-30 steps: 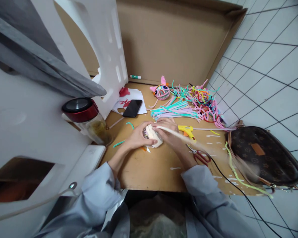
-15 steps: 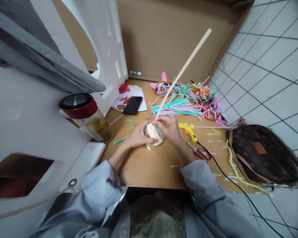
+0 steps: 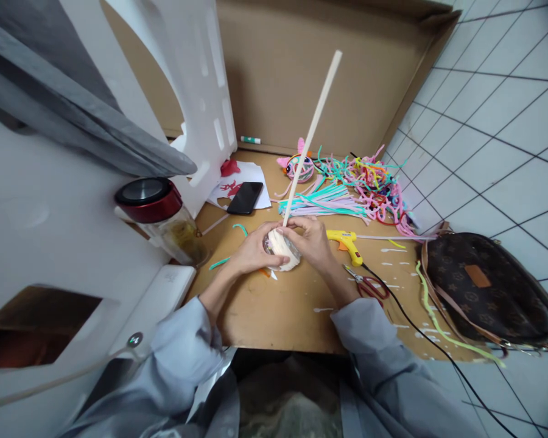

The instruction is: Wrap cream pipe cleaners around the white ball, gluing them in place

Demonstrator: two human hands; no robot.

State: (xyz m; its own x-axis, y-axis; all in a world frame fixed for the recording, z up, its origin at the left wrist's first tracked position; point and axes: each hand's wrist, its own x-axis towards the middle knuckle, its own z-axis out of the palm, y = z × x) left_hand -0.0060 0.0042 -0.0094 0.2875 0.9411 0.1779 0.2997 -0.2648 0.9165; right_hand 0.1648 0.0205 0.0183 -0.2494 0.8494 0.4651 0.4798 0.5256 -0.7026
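Cream-banded round object was found clasped in the left hand, beside the right hand, by which a tilted cream strip was pinched, its length extended above the grip.

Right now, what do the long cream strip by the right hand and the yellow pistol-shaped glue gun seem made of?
Long cream strip: perhaps chenille-covered wire, matte; its free length stands straight, surface detail unclear.
Yellow glue gun: probably hard plastic, smooth-looking; its casing looks moulded.

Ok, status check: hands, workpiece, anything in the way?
Left hand gripping round piece. Right hand pinching strip, slanting upward. Glue gun nearby, nothing visibly blocking.
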